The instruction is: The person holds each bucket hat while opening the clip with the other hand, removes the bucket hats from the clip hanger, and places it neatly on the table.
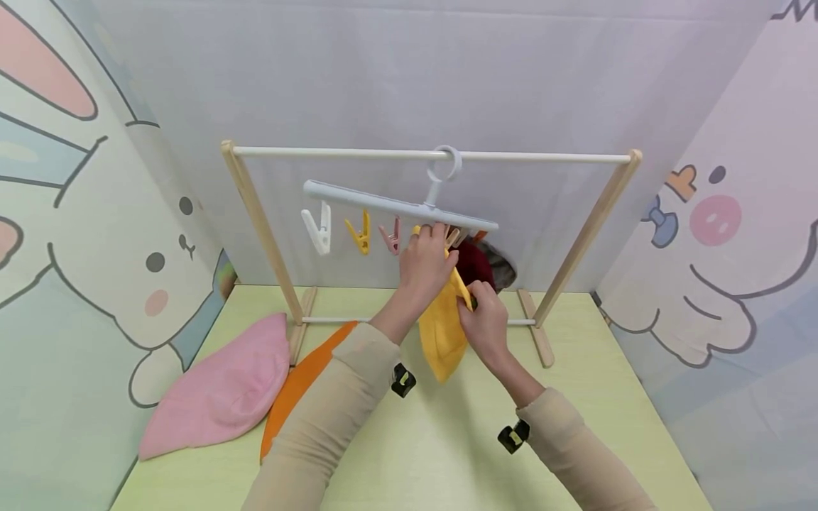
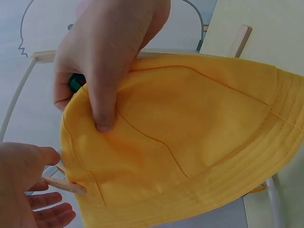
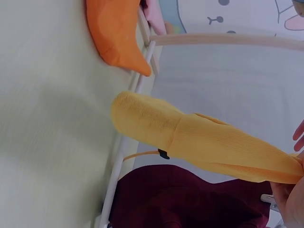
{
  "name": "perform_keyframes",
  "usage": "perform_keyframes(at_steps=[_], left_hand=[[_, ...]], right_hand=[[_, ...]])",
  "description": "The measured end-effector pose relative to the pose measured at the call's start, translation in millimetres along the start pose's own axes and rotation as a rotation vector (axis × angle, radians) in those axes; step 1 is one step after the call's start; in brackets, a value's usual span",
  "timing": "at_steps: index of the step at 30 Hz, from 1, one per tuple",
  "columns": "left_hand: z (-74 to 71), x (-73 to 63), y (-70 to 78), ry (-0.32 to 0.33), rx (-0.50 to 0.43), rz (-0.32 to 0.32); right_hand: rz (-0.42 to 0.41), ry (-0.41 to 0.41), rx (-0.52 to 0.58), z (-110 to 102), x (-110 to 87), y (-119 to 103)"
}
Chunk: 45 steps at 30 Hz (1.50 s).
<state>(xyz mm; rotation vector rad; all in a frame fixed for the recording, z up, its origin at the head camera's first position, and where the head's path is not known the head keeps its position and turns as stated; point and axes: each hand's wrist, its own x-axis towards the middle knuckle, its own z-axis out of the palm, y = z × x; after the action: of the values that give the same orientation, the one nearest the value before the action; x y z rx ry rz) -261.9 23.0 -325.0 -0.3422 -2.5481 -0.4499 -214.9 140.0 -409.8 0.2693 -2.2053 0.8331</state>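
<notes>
Could, through too shallow a bite or too early a release of the wooden clip [image 2: 69,185], drop or skew the yellow hat [image 1: 441,332], pinched by the right hand [image 1: 486,319] below the tilted pale hanger [image 1: 371,200], with the left hand [image 1: 424,266] loosely spread at the clip, its hold unclear.

The pale yellow-green tabletop [image 1: 409,454] spreads out here, and a folded pink hat [image 1: 224,387] lies along its left side. Just right of that I see an orange cloth [image 1: 297,397], partly hidden. Toward the far edge a rack [image 1: 345,153] stands on two wooden feet [image 1: 538,333].
</notes>
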Motion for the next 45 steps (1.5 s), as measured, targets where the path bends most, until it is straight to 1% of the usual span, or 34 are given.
perform_keyframes(at_steps=[5, 7, 16, 24, 29, 36, 45], left_hand=[[4.9, 2.7, 3.4, 0.028, 0.062, -0.029], [6.3, 3.5, 5.0, 0.027, 0.078, -0.040], [7.0, 5.4, 7.9, -0.029, 0.049, -0.074], [8.4, 7.0, 6.7, -0.016, 0.025, -0.082], [8.8, 9.2, 6.7, -0.017, 0.035, -0.083], [9.3, 10.0, 7.1, 0.007, 0.067, -0.081], [9.3, 10.6, 4.9, 0.075, 0.111, -0.060]], right_hand=[[-0.020, -0.003, 0.018, 0, -0.8, -4], [-0.028, -0.006, 0.022, 0, -0.8, -5], [-0.053, -0.002, 0.023, 1, 0.2, -8], [-0.070, -0.009, 0.032, 1, 0.1, -9], [-0.070, -0.017, 0.036, 1, -0.1, -10], [-0.079, -0.034, 0.055, -3, -1.1, -14], [-0.102, -0.080, 0.076, -10, -0.2, -19]])
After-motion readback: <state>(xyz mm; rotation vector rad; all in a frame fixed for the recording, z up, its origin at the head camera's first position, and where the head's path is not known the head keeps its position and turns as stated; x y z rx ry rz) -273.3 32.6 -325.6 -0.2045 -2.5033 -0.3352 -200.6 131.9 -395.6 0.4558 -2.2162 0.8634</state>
